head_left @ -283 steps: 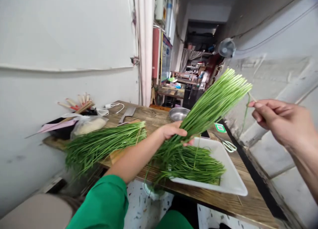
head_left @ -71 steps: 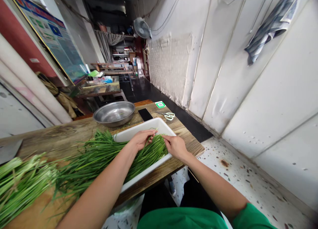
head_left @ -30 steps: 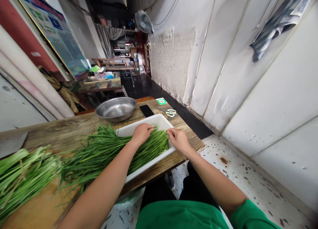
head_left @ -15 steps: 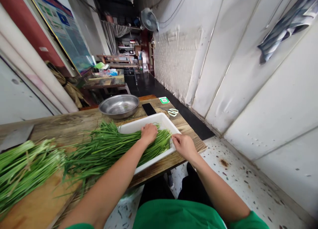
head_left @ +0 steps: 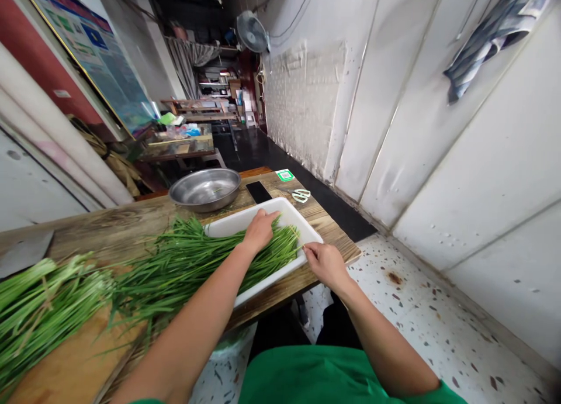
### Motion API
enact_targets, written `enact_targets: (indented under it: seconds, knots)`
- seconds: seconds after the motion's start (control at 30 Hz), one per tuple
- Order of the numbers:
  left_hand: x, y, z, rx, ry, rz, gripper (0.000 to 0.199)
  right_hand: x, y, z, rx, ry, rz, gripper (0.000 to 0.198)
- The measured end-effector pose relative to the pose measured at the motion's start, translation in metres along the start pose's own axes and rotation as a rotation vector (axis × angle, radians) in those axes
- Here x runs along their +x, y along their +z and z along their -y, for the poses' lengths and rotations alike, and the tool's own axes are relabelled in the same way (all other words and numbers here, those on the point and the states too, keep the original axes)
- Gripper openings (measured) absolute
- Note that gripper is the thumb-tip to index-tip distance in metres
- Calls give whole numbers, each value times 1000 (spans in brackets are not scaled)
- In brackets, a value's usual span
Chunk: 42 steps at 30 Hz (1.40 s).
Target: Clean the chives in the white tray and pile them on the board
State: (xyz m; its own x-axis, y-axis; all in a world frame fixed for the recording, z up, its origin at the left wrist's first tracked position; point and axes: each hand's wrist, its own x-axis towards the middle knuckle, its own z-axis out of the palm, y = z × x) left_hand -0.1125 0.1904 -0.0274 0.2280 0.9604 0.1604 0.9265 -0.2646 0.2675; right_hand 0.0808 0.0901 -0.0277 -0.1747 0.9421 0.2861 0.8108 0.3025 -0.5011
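Observation:
A white plastic tray [head_left: 312, 233] holds a heap of long, thin green chives [head_left: 175, 269], their leaves spilling over its left end. My left hand [head_left: 259, 230] rests on the far side of the heap, inside the tray. Its index finger stretches to the right; the other fingers are mostly hidden. At the tray's right end, my right hand [head_left: 325, 262] is closed in a pinch beside the stem ends. A thin pale stem end seems to be between its thumb and finger.
Behind the tray are a metal basin [head_left: 205, 189], a black phone [head_left: 258, 192], scissors [head_left: 300, 195] and a green QR card [head_left: 284, 175]. A tied bunch of greens [head_left: 48, 299] lies on a wooden board [head_left: 83, 357] at left, near a cleaver blade [head_left: 26, 252].
My left hand has lifted slightly, and its index finger now points out to the right. My right hand has drawn a little away from the stem ends.

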Motion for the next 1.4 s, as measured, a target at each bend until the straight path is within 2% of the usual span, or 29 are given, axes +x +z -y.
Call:
enact_targets:
  seconds: [0.1, 0.17, 0.33, 0.5, 0.6, 0.73, 0.83, 0.93, 1.13, 1.4]
  knots:
    - [2, 7, 1, -26, 61, 123, 43, -2, -1, -3, 29, 14, -9, 25]
    - [1, 8, -3, 16, 105, 149, 37, -4, -2, -5, 45, 21, -10, 25]
    - [-5, 3, -19, 106, 190, 37, 25, -5, -2, -5, 57, 30, -18, 25]
    - [-3, -2, -24, -63, 204, -77, 28, -5, -4, -4, 41, 34, -20, 27]
    - [2, -6, -22, -312, 140, -133, 30, -4, -4, -6, 56, 23, -13, 27]
    - [4, -7, -22, -724, -95, 2, 32, -3, -3, -8, 99, -2, -22, 28]
    - [2, -5, -24, -917, -154, 42, 31, -3, -2, -9, 115, -9, -32, 30]
    - [1, -3, -26, -1023, -177, 44, 32, -4, -1, -10, 141, -26, -32, 31]
    - [2, -4, -26, -1172, -309, 15, 30, -6, -3, -11, 157, -30, -21, 31]
    - [2, -5, -26, -1196, -322, 19, 30, -7, -4, -10, 178, -39, -28, 31]
